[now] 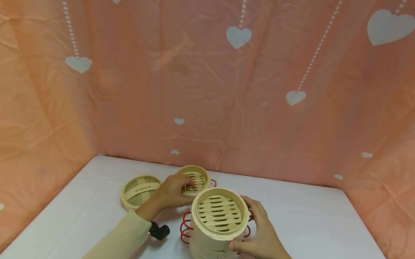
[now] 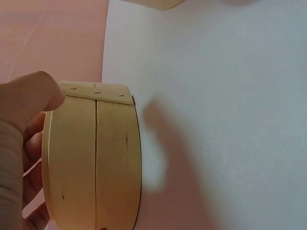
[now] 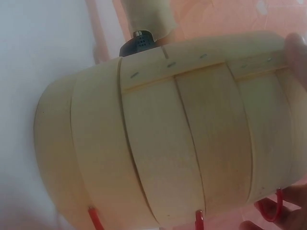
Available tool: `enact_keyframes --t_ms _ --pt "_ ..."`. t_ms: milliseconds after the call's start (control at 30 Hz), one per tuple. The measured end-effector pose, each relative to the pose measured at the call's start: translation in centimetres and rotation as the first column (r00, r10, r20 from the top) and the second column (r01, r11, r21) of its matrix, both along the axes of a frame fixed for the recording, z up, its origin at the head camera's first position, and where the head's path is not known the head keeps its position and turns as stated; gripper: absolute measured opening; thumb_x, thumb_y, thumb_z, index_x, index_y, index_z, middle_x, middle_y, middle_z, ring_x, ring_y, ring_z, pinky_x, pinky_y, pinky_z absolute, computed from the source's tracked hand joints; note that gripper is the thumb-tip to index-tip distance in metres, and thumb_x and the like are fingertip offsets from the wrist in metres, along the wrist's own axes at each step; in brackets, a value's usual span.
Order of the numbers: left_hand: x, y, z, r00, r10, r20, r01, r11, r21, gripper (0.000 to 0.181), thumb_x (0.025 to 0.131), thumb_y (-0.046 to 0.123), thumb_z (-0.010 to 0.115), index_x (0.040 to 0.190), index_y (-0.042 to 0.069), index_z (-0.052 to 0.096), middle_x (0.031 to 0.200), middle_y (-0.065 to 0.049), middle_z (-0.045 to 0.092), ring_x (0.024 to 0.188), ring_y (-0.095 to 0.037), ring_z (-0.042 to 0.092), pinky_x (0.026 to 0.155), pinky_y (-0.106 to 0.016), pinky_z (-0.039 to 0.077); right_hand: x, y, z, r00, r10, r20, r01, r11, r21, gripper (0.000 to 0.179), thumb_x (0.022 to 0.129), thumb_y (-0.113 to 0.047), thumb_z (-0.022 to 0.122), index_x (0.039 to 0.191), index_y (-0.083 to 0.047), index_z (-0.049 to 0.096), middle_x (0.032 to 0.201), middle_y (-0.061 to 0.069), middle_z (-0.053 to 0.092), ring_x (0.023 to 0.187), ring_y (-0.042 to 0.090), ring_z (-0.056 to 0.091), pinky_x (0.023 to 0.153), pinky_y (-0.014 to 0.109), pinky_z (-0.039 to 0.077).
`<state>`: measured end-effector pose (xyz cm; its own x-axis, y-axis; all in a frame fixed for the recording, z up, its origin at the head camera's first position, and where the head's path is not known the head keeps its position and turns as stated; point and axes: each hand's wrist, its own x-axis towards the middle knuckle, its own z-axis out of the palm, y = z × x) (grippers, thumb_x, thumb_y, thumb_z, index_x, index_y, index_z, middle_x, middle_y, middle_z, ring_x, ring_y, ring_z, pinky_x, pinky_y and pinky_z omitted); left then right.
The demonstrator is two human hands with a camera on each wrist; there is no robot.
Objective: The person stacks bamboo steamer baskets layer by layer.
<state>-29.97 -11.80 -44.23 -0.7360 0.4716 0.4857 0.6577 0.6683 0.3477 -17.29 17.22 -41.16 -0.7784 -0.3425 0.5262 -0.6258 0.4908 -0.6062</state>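
In the head view, a round bamboo steamer basket [image 1: 201, 172] with a slatted floor lies at the back of the table. My left hand [image 1: 174, 190] grips its rim, fingers bent over the opening; in the left wrist view the thumb [image 2: 48, 91] touches the rim near the stapled seam of the basket wall [image 2: 96, 158]. Nearer stands an upright stack of several steamer baskets [image 1: 213, 250], with red loop handles at its sides. My right hand [image 1: 262, 236] holds the top tier from the right, thumb in front and fingers behind. The stack's wall [image 3: 158, 134] fills the right wrist view.
A woven bamboo lid [image 1: 140, 190] lies on the white table [image 1: 309, 218], left of the far basket and partly behind my left forearm. Pink cloth [image 1: 205, 82] with pale hearts hangs behind and at both sides of the table.
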Motion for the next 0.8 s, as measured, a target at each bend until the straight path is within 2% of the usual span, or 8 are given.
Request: enact_keyframes --t_ms 267,600,800 --pt "0.16 0.05 0.07 0.999 0.006 -0.048 -0.009 0.997 -0.071 0.023 0.071 0.040 0.079 0.082 0.023 0.068 0.077 0.011 0.064 0.072 -0.005 0.058 0.068 -0.026 0.045 -0.10 -0.02 -0.30 1.000 0.006 0.004 -0.006 1.000 -0.014 0.104 0.058 -0.056 0.085 0.144 -0.020 0.039 0.133 -0.003 0.050 0.110 0.009 0.047 0.081 0.031 0.045" --pt "0.29 0.58 0.04 0.998 0.052 -0.019 -0.055 0.984 -0.170 0.020 0.073 0.037 0.077 0.086 0.023 0.070 0.079 0.011 0.063 0.078 -0.008 0.053 0.072 -0.031 0.041 -0.06 0.05 -0.41 1.000 0.003 -0.006 -0.003 1.000 -0.019 0.104 0.060 -0.064 0.080 0.145 -0.021 0.038 0.131 -0.004 0.051 0.107 0.007 0.047 0.079 0.030 0.043" --pt "0.28 0.84 -0.14 0.997 0.074 -0.016 -0.075 0.982 -0.174 0.019 0.074 0.034 0.077 0.085 0.022 0.069 0.080 0.010 0.063 0.079 -0.010 0.054 0.073 -0.032 0.042 -0.18 0.25 -0.42 1.000 0.002 -0.002 -0.002 1.000 0.004 0.104 0.060 -0.065 0.080 0.144 -0.020 0.039 0.132 -0.005 0.050 0.105 0.007 0.046 0.078 0.031 0.044"
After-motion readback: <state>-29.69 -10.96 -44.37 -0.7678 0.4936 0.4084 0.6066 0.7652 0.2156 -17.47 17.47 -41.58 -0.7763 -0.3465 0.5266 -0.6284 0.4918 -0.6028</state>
